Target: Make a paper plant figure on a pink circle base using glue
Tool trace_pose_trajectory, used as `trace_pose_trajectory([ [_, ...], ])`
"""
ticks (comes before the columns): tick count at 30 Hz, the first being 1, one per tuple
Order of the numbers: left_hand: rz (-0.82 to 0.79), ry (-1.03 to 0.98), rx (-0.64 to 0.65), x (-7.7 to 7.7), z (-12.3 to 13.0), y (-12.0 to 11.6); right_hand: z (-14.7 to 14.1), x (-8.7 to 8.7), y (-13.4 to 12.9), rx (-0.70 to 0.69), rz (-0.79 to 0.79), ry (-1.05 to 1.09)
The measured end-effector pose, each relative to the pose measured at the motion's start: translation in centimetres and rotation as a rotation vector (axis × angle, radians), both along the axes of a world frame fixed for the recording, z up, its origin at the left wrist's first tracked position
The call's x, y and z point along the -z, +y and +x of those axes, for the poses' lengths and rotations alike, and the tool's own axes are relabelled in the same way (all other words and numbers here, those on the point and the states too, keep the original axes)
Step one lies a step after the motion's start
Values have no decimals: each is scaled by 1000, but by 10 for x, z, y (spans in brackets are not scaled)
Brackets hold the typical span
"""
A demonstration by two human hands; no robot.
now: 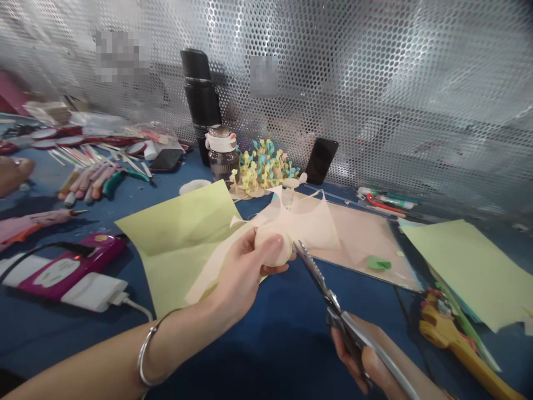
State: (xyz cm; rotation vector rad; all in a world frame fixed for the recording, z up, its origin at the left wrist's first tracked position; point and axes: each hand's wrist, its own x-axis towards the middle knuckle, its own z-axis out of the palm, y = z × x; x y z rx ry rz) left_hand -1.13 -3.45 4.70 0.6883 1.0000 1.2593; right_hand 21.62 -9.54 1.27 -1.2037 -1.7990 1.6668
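My left hand [241,272] pinches a small round pale cream paper piece [272,245] between thumb and fingers. In my right hand [366,350] is a pair of scissors [328,297] with metal blades. The blade tips point up and left, close to the right edge of the round piece; whether they touch it I cannot tell. Behind my left hand lies pale paper with curved cut-outs [312,222], and a yellow-green sheet [187,228] is spread to the left. A small green scrap [378,263] rests on a pinkish sheet [362,239].
Along the back stand a black flask [202,103], a brown jar [222,155], small yellow and blue paper shapes [264,166] and a phone [321,161]. On the left is a magenta power strip [66,266]; another person's hand [14,175] shows behind it. Right: a yellow-handled tool [462,344].
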Motion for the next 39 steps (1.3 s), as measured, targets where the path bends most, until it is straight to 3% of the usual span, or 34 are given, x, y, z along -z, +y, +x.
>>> trace_pose_trajectory([
  [5,-4,-38,-26,1,0,0,-5,-6,-4,63,76,-17],
  [16,-4,-10,-62,4,0,0,-6,-9,-4,26,62,-28],
  [29,4,47,70,13,6,-9,-1,-1,-5,12,26,-6],
  [39,-12,53,99,13,5,-11,-4,1,-6,28,1,-12],
])
